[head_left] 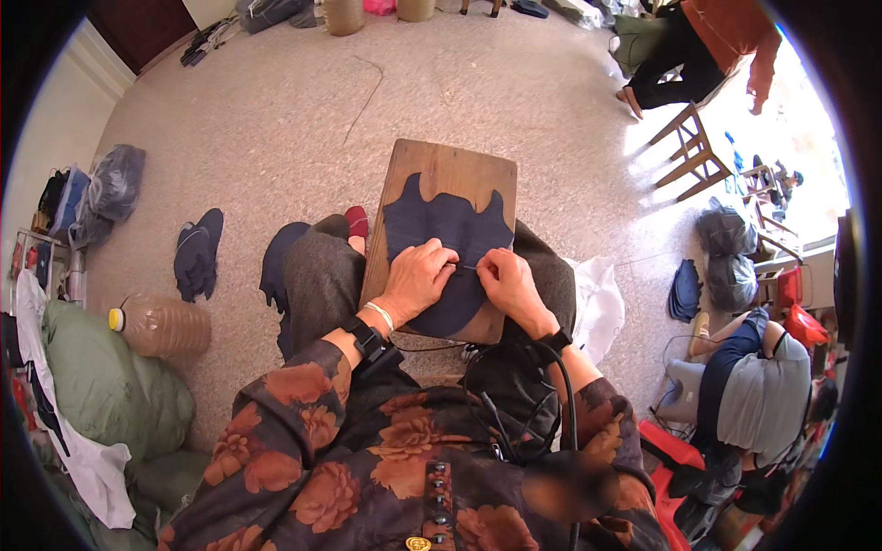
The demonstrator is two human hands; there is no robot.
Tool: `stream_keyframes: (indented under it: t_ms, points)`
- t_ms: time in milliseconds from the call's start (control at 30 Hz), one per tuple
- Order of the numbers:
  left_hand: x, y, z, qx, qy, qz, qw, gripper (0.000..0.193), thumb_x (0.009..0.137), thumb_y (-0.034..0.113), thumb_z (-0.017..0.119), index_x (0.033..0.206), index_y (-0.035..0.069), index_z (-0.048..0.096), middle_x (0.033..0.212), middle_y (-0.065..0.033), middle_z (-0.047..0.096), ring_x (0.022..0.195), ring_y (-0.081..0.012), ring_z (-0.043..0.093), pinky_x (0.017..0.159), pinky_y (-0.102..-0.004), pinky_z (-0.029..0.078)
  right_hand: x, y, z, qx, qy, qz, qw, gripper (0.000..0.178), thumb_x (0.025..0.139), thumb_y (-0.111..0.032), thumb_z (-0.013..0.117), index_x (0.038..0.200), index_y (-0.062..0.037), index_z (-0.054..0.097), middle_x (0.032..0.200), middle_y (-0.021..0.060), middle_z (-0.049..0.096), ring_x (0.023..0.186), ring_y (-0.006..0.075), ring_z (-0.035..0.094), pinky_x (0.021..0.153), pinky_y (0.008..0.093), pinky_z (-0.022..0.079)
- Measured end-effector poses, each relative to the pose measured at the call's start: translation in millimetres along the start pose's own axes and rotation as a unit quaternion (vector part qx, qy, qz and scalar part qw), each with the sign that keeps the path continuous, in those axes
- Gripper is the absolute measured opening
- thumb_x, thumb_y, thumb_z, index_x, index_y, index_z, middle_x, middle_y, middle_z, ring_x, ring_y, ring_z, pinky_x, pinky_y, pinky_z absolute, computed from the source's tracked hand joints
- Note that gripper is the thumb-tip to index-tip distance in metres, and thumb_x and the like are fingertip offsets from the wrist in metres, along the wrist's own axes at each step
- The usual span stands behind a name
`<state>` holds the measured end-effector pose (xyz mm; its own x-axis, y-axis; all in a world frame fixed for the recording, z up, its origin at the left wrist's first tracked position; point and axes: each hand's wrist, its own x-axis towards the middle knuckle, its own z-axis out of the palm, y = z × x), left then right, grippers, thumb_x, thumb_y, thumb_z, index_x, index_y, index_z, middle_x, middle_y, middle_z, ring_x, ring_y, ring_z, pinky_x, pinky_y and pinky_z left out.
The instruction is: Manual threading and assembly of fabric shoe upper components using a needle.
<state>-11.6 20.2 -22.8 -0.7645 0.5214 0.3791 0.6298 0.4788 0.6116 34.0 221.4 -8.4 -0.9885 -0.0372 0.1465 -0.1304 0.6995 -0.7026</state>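
Note:
A dark navy cut-out of cloth (432,216) lies flat on a wooden board (459,158), which rests across my lap. The cloth has two pointed lobes at its far end and a rounded near end. Over its middle, my left hand (418,280) is closed, thumb and forefinger pinched at the cloth; what they grip is hidden. Just to the right, my right hand (514,286) pinches a thin, pale, needle-like piece (467,266) that spans the small gap between my fingertips. Both hands rest low on the cloth.
Similar navy pieces (198,255) are piled on the floor at left, with more (684,290) at right. A large plastic jug (165,324) lies at left near a green sack (110,376). A wooden stool (689,161) and two other people (763,395) are at right.

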Motion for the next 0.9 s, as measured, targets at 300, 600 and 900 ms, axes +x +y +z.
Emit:
stream_keyframes:
  t_ms: [300, 600, 900]
  points:
    - [7, 3, 6, 0.016, 0.034, 0.031, 0.999, 0.010, 0.087, 0.018, 0.069, 0.096, 0.014, 0.070, 0.087, -0.0073, 0.060, 0.078, -0.0304, 0.063, 0.065, -0.0408, 0.047, 3, 5, 7, -0.060, -0.011, -0.036, 0.997, 0.006, 0.084, -0.008, 0.062, 0.079, -0.0050, 0.065, 0.083, 0.0163, 0.065, 0.082, 0.0388, 0.063, 0.073, 0.0485, 0.051]
    - [-2, 13, -7, -0.026, 0.000, -0.007, 1.000, 0.015, 0.081, 0.011, 0.075, 0.094, 0.009, 0.068, 0.088, -0.0076, 0.061, 0.082, -0.0295, 0.064, 0.072, -0.0395, 0.047, -19, 6, 6, -0.020, 0.020, -0.003, 1.000, 0.011, 0.091, -0.011, 0.060, 0.087, -0.0008, 0.062, 0.086, 0.0208, 0.064, 0.085, 0.0424, 0.064, 0.074, 0.0507, 0.052]
    - [5, 7, -2, -0.029, 0.008, -0.002, 1.000, 0.017, 0.079, 0.009, 0.075, 0.094, 0.008, 0.068, 0.087, -0.0078, 0.059, 0.080, -0.0295, 0.063, 0.070, -0.0389, 0.047, 3, -5, 24, -0.049, 0.032, -0.011, 0.998, 0.011, 0.091, -0.011, 0.059, 0.088, -0.0003, 0.062, 0.085, 0.0193, 0.063, 0.085, 0.0410, 0.064, 0.073, 0.0485, 0.052]
